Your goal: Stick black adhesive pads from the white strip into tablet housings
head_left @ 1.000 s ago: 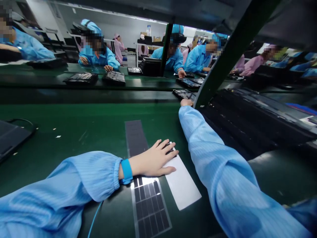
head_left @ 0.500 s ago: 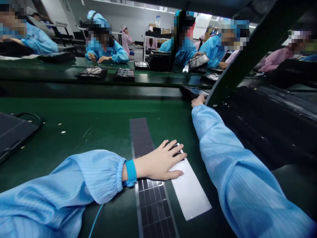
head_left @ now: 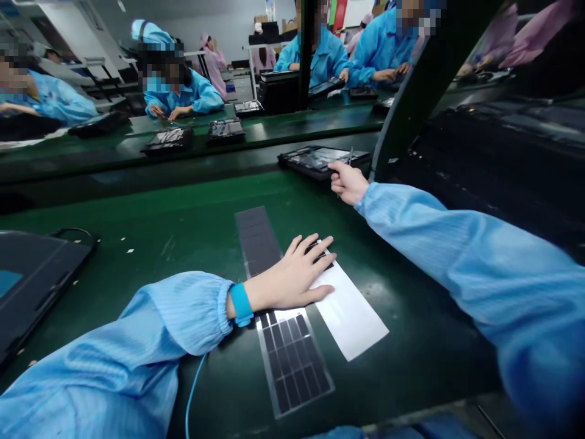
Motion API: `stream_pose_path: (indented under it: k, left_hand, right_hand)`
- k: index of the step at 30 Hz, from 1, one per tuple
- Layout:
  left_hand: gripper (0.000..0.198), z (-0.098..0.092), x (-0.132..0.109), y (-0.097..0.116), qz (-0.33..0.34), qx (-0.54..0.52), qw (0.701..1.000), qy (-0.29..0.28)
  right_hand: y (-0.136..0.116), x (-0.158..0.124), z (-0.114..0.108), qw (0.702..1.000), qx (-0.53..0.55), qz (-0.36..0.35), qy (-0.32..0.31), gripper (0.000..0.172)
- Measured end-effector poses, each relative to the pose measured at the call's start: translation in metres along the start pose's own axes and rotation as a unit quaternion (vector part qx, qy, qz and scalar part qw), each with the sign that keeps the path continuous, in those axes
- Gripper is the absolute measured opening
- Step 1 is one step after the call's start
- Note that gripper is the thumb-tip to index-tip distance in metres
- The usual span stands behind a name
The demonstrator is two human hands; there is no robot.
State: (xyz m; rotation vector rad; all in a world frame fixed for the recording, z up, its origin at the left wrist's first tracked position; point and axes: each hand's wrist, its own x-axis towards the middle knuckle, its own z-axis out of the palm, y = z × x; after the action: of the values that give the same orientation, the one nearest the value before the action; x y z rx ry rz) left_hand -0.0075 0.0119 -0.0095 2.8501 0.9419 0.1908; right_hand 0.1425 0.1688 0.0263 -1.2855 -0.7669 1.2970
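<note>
My left hand (head_left: 297, 274) lies flat with its fingers spread over the upper end of a white paper sheet (head_left: 354, 320). Its wrist, in a blue band (head_left: 241, 305), crosses a clear-edged strip of black rectangular stickers (head_left: 297, 363), hiding part of it. At arm's length, my right hand (head_left: 350, 182) has its fingers closed at the near edge of a flat black device (head_left: 311, 160) with shiny parts on top. A thin upright object (head_left: 351, 155) shows by these fingers; its kind is unclear.
A dark flat case (head_left: 36, 286) with a cable lies at the left on the green bench (head_left: 192, 225). A slanted dark post (head_left: 402, 116) stands right of the black device. Beyond, several similar devices (head_left: 226, 131) rest along the line where co-workers (head_left: 183, 97) sit.
My right hand has drawn the black device leftward, out from behind the post, so more of it shows. My left hand stays flat on the sheets while the view has shifted.
</note>
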Motion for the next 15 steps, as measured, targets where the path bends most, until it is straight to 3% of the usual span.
stream_pose_path:
  k: [6,10,12,15]
  left_hand:
    - [0.053,-0.006,-0.012,0.005,-0.039,0.001,0.999,-0.004]
    - [0.055,-0.001,-0.017,0.005,-0.060,-0.045,0.997,0.033]
    - [0.054,0.001,-0.016,0.004,-0.059,-0.062,0.995,0.043]
    - [0.049,0.001,-0.012,0.003,-0.034,-0.084,0.995,0.038]
  right_hand:
    - [0.006,-0.108,-0.075,0.994,-0.037,0.046,-0.092,0.026]
    - [0.017,-0.173,-0.131,0.995,-0.067,0.070,-0.022,0.041]
    - [0.024,-0.200,-0.157,0.988,-0.103,0.114,0.008,0.047]
    - [0.032,-0.227,-0.191,0.952,-0.200,0.227,-0.032,0.045]
